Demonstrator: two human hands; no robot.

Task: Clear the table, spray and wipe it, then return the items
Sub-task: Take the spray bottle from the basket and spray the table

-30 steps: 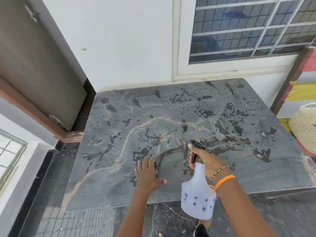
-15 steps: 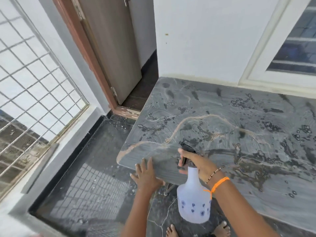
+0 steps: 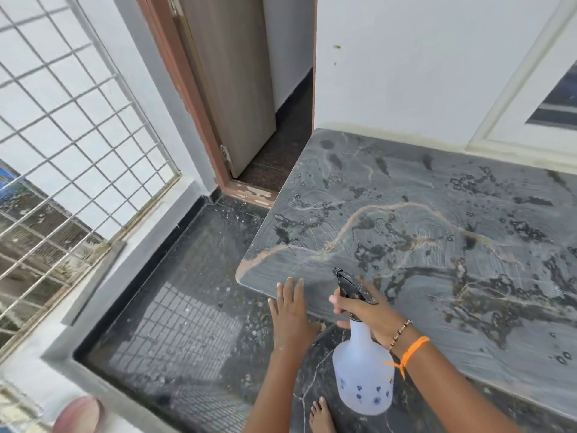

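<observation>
The grey marble table top (image 3: 437,220) is wet, with drops and dark streaks all over it. My right hand (image 3: 365,310) grips the black trigger head of a white spray bottle (image 3: 362,373) with blue flower marks. The bottle hangs just off the table's front edge, its nozzle toward the top. My left hand (image 3: 292,310) lies flat with fingers straight on the table's front left corner. No loose items are on the visible part of the table.
A brown-framed door (image 3: 228,89) stands behind the table's left end. A metal grille (image 3: 62,135) and low ledge run along the left. The dark floor (image 3: 193,307) is wet. My bare foot (image 3: 321,417) is below the table edge. A pinkish round object (image 3: 78,414) sits bottom left.
The view has swung left, off the window and basket, toward the door and grille. My left hand has slid from the table's front middle to its front left corner. My right hand's hold on the bottle is unchanged.
</observation>
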